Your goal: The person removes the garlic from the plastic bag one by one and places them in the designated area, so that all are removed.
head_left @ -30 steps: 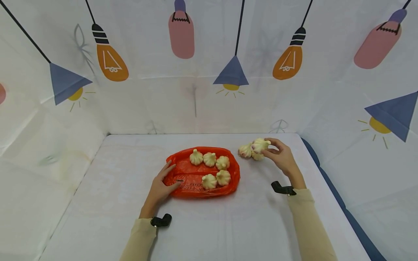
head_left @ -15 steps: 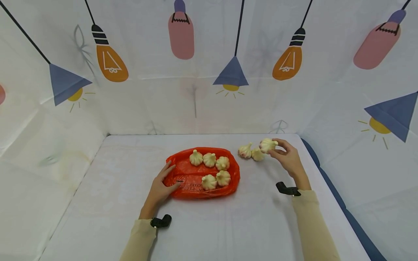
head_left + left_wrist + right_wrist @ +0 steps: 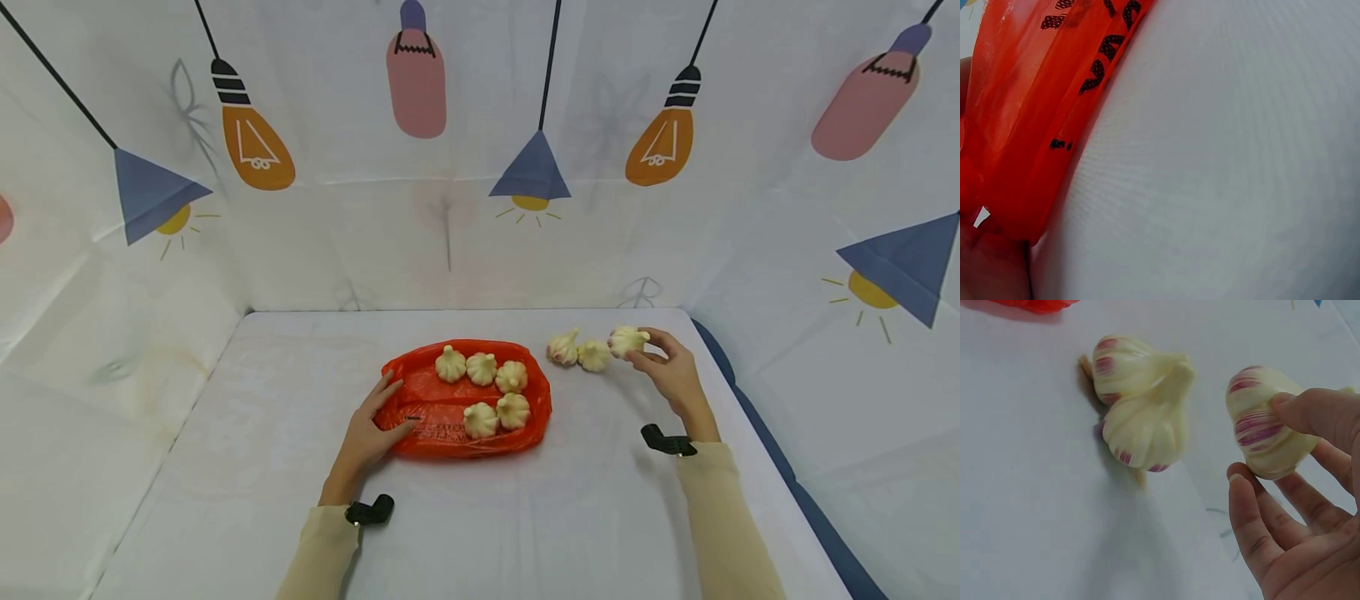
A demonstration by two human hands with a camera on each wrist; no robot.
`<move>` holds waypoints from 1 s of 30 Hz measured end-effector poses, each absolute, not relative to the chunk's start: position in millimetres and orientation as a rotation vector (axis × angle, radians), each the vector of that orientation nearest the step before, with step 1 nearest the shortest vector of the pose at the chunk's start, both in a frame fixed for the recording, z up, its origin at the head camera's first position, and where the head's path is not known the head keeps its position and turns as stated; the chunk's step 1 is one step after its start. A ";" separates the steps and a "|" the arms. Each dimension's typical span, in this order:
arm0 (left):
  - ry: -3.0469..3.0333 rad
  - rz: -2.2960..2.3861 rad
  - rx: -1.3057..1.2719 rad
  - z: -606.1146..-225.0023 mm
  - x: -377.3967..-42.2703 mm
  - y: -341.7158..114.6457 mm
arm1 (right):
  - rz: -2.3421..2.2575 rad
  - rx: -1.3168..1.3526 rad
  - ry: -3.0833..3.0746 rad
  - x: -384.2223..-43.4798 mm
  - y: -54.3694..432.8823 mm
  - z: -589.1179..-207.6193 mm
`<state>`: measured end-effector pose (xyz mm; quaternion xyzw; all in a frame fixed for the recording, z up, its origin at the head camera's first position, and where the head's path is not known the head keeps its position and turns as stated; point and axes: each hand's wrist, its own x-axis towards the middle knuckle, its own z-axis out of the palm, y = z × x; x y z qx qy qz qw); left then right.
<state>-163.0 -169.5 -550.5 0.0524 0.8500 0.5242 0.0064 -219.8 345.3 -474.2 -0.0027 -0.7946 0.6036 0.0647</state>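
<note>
My left hand [image 3: 371,429] rests on the left end of a red plastic bag [image 3: 427,390] spread out like a shallow tray. Its fingers and thumb lie apart over the rim; in the left wrist view, printed red plastic [image 3: 1029,125] covers part of the hand. Several garlic bulbs [image 3: 481,419] sit on the bag, some along the back and others at the front right. At the back right, my right hand [image 3: 675,379] pinches a garlic bulb [image 3: 1260,431] between thumb and fingers. Two more bulbs [image 3: 1144,425] lie side by side on the table just left of it.
A white cloth covers the table [image 3: 585,517]. Behind it and at both sides hang white curtains [image 3: 330,242] printed with lamps and bulbs. A dark blue strip [image 3: 757,433] runs along the table's right edge.
My right hand has moved right and slightly toward me with its garlic bulb, away from the two bulbs on the table. My left hand and the bag stay in place.
</note>
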 end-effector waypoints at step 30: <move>2.654 1.658 0.194 -550.7 -162.0 -169.9 | 1.589 -0.260 -2.598 -226.8 358.6 -510.8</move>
